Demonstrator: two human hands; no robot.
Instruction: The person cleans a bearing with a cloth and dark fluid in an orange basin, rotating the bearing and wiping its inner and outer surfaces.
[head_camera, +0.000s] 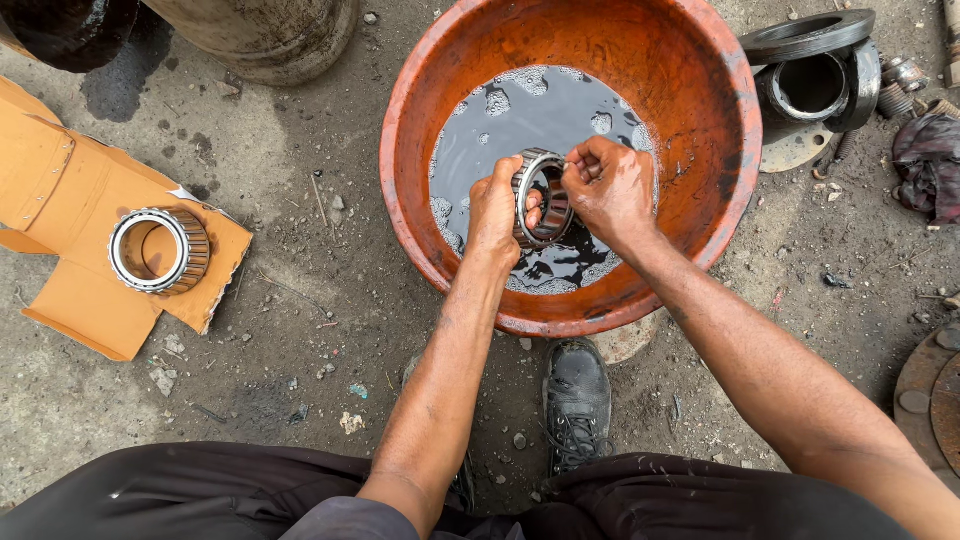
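Between both sets of fingertips: tapered roller bearing, held upright over dark oily liquid in orange basin. Left hand clenched on near rim, right hand pinching far rim. Rollers wet, so wash looks mid-way; not yet set down. Well left of fingers: second roller bearing, looks clean, parked on torn cardboard, judged finished. Count: bearings 2, basin 1, cardboard sheet 1. Up right of fingers: dark steel housing with ring, 1. Below wrists: black boot, 1 visible.
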